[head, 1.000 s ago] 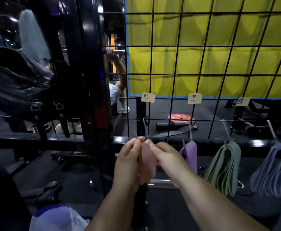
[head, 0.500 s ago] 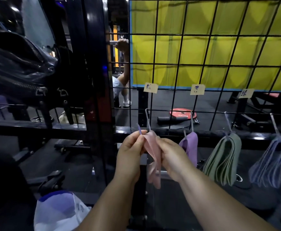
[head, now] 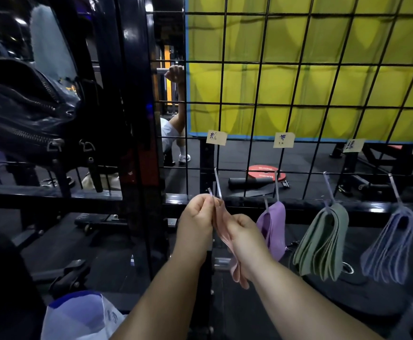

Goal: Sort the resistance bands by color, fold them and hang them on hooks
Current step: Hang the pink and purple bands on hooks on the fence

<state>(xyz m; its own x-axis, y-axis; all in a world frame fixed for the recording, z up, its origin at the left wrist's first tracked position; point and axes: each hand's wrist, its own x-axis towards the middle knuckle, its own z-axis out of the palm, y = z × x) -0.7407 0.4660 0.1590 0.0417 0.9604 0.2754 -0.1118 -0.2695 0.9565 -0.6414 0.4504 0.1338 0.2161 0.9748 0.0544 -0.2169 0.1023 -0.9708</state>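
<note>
Top of folded pink rubber band (head: 221,223) pinched by left hand (head: 196,217), middle gripped by right hand (head: 243,231); thin wire hook (head: 217,182) just above; axis near-vertical.

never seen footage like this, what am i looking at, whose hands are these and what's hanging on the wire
No machine here: one picture from a wide-angle camera worn on a person's head, looking down at their own hands. The left hand pinches the top of a pink band beside a hook on a black wire grid; the right hand grips the same band lower down. Whether it sits on the hook yet, I cannot tell. To the right, a purple bundle, a green bundle and a lavender bundle hang from hooks of their own, under small paper labels.
</note>
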